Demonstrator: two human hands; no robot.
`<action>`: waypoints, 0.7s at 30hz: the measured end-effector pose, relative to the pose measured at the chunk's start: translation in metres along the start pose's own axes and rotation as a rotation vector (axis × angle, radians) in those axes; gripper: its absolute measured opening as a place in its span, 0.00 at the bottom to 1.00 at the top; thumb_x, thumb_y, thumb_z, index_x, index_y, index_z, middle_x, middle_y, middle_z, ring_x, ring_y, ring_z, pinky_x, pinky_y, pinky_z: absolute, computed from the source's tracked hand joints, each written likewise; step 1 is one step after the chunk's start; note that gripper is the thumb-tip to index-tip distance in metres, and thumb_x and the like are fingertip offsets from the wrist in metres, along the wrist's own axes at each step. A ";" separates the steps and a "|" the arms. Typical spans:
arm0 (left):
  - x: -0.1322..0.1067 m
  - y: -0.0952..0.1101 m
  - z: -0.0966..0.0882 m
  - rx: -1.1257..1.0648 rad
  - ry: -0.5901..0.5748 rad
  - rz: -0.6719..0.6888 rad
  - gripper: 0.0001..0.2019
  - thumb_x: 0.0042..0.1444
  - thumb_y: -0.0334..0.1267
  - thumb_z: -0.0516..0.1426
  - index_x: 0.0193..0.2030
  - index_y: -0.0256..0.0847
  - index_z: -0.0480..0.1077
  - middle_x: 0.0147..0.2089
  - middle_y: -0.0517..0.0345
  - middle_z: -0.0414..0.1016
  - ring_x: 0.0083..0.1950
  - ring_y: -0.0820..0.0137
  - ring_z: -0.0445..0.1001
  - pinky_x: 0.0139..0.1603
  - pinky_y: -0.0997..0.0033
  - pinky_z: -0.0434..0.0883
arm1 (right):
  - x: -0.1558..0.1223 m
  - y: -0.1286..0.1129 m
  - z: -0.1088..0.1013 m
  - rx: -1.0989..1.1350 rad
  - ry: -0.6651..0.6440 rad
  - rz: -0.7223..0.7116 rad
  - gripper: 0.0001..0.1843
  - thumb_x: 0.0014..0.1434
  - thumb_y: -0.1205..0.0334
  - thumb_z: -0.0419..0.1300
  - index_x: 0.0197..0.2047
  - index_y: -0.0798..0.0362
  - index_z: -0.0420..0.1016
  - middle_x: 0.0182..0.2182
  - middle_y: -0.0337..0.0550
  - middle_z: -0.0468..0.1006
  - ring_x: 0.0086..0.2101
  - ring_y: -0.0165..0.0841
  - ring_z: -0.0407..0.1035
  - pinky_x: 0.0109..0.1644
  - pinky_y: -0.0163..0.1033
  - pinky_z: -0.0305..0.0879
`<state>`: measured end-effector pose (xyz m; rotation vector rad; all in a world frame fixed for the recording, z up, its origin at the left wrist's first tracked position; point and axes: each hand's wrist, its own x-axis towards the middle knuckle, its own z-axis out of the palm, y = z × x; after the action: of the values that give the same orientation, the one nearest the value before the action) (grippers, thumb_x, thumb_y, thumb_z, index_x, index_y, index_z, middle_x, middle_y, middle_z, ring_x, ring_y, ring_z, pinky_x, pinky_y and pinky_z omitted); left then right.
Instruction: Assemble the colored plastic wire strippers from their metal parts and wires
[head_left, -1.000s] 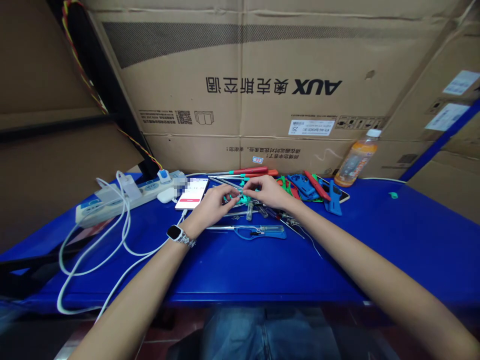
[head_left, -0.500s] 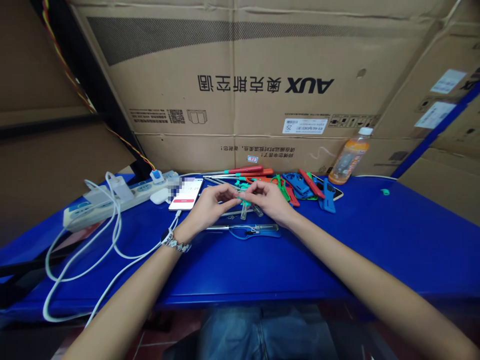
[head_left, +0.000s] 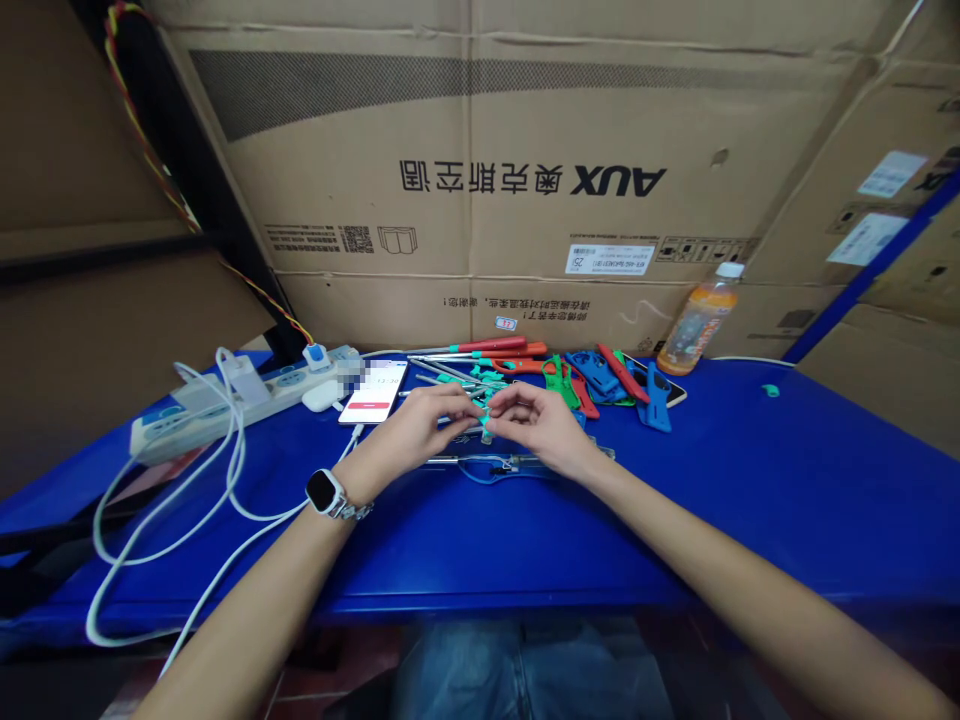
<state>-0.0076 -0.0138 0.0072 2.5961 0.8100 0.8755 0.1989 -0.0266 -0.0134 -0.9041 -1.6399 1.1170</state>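
My left hand (head_left: 420, 428), with a smartwatch (head_left: 324, 491) on its wrist, and my right hand (head_left: 541, 425) meet over the blue table (head_left: 750, 500). Both pinch a small teal clip-like piece (head_left: 484, 408) between their fingertips. Just below the hands lies a clear-handled screwdriver on a blue holder (head_left: 510, 464). Behind them are red-handled screwdrivers (head_left: 499, 347) and a heap of red, blue and green plastic holders (head_left: 600, 375).
A phone (head_left: 373, 390) with a lit screen lies left of the hands, beside a power strip (head_left: 232, 395) with white cables (head_left: 172, 530) looping to the table's front edge. An orange drink bottle (head_left: 697, 322) stands at the back right. Large cardboard boxes (head_left: 525, 160) wall off the back.
Both hands have drawn a little nearer to me and lower with the teal piece still pinched between them. The view shifted slightly.
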 end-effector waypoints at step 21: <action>-0.014 0.002 0.012 -0.003 -0.272 -0.126 0.07 0.61 0.30 0.57 0.38 0.40 0.77 0.35 0.57 0.74 0.34 0.70 0.71 0.36 0.72 0.66 | -0.043 0.000 -0.026 -0.897 -0.304 -0.493 0.14 0.63 0.64 0.55 0.29 0.53 0.79 0.34 0.47 0.76 0.33 0.34 0.70 0.40 0.42 0.67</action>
<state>-0.0091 -0.0247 -0.0078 2.5532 0.8787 0.4749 0.2362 -0.0590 -0.0213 -0.7929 -2.5082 0.1377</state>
